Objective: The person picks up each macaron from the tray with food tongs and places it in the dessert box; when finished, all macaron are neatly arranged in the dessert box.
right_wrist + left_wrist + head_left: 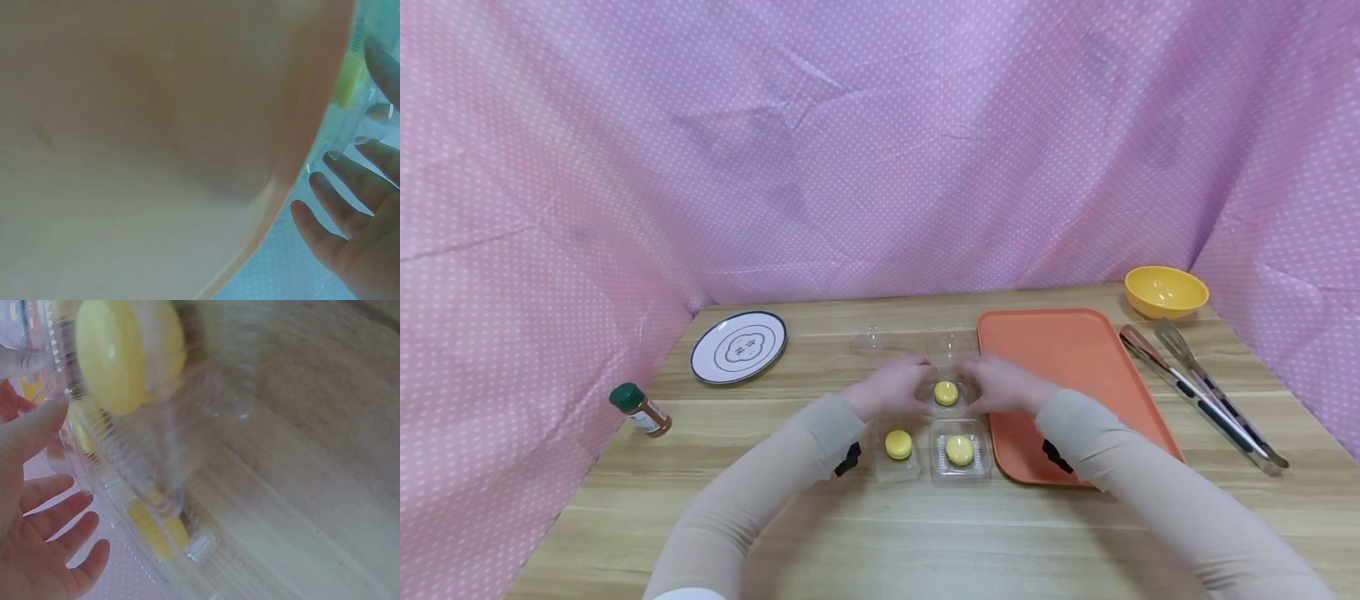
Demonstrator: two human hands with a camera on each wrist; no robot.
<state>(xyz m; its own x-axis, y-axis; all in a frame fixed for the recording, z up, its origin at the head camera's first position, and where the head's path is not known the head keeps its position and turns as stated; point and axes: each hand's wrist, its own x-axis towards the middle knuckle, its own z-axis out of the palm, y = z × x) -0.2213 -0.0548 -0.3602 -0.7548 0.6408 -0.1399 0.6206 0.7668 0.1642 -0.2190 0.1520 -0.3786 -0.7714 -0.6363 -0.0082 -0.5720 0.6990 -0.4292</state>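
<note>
Three yellow macarons sit in clear plastic boxes on the table. In the head view, the far macaron (946, 393) lies between my two hands. My left hand (893, 388) is at the left of its box, and in the left wrist view its fingers (59, 515) are loosely extended. At the box's right side is my right hand (1009, 386), above the tray's edge; the right wrist view shows relaxed, spread fingers (350, 175). Whether either hand touches the box is unclear. Nearer me are the left macaron (898, 444) and the right macaron (958, 450), each in its box.
An orange tray (1052, 342) stands right of the boxes, with metal tongs (1206, 396) and a yellow bowl (1165, 292) beyond. Clear plastic pieces (950, 346) lie behind my hands. On the left are a white plate (722, 354) and a green-capped spice jar (642, 410).
</note>
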